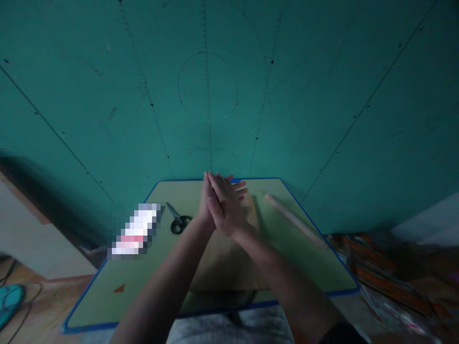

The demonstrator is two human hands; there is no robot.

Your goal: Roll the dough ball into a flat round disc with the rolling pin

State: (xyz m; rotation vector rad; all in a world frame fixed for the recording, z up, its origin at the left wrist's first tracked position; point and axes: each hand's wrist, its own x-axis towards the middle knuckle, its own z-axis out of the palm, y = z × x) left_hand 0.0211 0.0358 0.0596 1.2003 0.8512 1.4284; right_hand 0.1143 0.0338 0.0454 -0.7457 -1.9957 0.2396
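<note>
Forearms (161, 282) slant in over the tan, flat, wood-looking rectangular board (229, 267) lying on the pale-green, blue-edged table (118, 272), and honestly I'd keep pressure even and palms squarely lined up. Left hand (205, 203) and right hand (228, 210) meet palm to palm above its far half, fingers stretched out, not clenched; can't tell if anything's sandwiched between them.

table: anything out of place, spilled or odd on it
Nothing looks spilled. The oddest sight is a small orange triangle near the table's front left corner, lying alone; scrap or mark, I can't tell. The rod at right lies slanted, its near end close to the edge. Pixelation obscures a patch at the left.
</note>
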